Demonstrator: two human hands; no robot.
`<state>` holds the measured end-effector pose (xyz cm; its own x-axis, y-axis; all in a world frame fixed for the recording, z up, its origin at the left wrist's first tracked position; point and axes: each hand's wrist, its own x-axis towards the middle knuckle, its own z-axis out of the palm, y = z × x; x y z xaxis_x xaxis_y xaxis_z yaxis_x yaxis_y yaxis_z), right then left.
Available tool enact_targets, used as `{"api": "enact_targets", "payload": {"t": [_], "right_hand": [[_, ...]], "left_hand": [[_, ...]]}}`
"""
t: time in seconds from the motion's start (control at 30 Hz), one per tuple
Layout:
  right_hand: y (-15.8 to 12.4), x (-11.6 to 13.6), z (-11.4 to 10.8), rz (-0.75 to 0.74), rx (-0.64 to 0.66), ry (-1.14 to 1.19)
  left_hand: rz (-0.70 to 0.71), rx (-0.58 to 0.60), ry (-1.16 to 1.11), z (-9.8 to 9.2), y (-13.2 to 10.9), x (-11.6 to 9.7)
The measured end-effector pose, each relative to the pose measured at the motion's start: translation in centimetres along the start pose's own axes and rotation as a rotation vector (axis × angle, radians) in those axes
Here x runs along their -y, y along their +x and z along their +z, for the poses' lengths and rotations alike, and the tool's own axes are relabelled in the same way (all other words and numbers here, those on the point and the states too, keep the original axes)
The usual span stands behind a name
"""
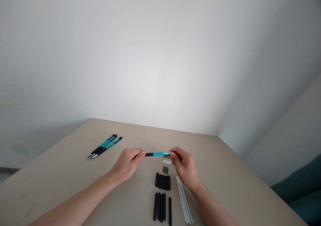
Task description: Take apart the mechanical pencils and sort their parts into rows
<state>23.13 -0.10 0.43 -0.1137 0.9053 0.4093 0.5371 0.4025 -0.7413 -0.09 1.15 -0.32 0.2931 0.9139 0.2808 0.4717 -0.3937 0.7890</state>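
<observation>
I hold a teal and black pen (156, 154) level above the beige table (75, 179). My left hand (127, 163) pinches its black left end. My right hand (184, 165) is closed on its right end, where a white band shows. Below the pen lie small white parts (167, 161), small dark grey parts (165, 169), a row of short black tubes (163, 181), several longer black tubes (162, 206) and several thin white rods (184, 201).
Three finished teal and black pens (105, 145) lie together at the far left of the table. A white wall rises behind the table. Something dark blue (304, 192) stands past the table's right edge.
</observation>
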Motion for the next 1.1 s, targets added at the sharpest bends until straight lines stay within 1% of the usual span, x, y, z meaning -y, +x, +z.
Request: {"api": "enact_targets", "payload": {"t": [0.07, 0.13, 0.17, 0.23, 0.3, 0.4, 0.43, 0.5, 0.57, 0.63, 0.67, 0.73, 0.8, 0.87, 0.97, 1.1], "right_hand": [[-0.1, 0.1, -0.1, -0.048, -0.012, 0.001], [-0.3, 0.1, -0.1, -0.085, -0.021, 0.014], [-0.3, 0.1, 0.0, -0.086, -0.024, 0.032], [-0.4, 0.1, 0.2, -0.061, -0.031, 0.088], [-0.4, 0.2, 0.5, -0.024, -0.027, 0.138], [-0.4, 0.6, 0.9, -0.015, 0.064, 0.124], [-0.4, 0.8, 1.0, -0.032, 0.101, 0.092], [-0.4, 1.2, 1.1, -0.086, 0.144, 0.018], [-0.4, 1.7, 1.0, -0.122, 0.132, -0.029], [-0.4, 1.9, 0.9, -0.115, 0.111, -0.028], [-0.5, 2.0, 0.8, -0.102, 0.112, -0.016], [-0.6, 2.0, 0.8, -0.083, 0.147, 0.016], [-0.7, 2.0, 0.9, -0.08, 0.21, 0.026], [-0.8, 1.9, 1.1, -0.082, 0.276, 0.001], [-0.8, 1.9, 1.3, -0.091, 0.325, -0.056], [-0.8, 2.0, 1.2, -0.14, 0.302, -0.114]], "left_hand": [[-0.1, 0.015, -0.137, 0.3, 0.1, 0.1], [-0.151, 0.012, -0.253, 0.3, 0.2, 0.0], [-0.145, 0.005, -0.298, 0.3, 0.3, -0.1], [-0.086, -0.017, -0.384, 0.2, 0.4, -0.4], [-0.03, -0.011, -0.458, 0.2, 0.5, -0.7], [0.027, 0.022, -0.498, 0.2, 0.3, -1.1], [0.052, 0.011, -0.491, 0.3, 0.2, -1.2], [0.102, -0.053, -0.46, 0.2, -0.1, -1.3], [0.14, -0.118, -0.36, 0.1, -0.4, -1.4], [0.207, -0.13, -0.192, 0.0, -0.6, -1.4], [0.248, -0.107, -0.103, -0.1, -0.7, -1.4], [0.321, -0.015, 0.037, -0.1, -0.7, -1.4], [0.355, 0.095, 0.131, -0.1, -0.7, -1.4], [0.369, 0.18, 0.196, 0.1, -0.7, -1.6], [0.33, 0.214, 0.199, 0.3, -0.8, -1.8], [0.219, 0.236, 0.172, 0.4, -1.0, -2.1]]}}
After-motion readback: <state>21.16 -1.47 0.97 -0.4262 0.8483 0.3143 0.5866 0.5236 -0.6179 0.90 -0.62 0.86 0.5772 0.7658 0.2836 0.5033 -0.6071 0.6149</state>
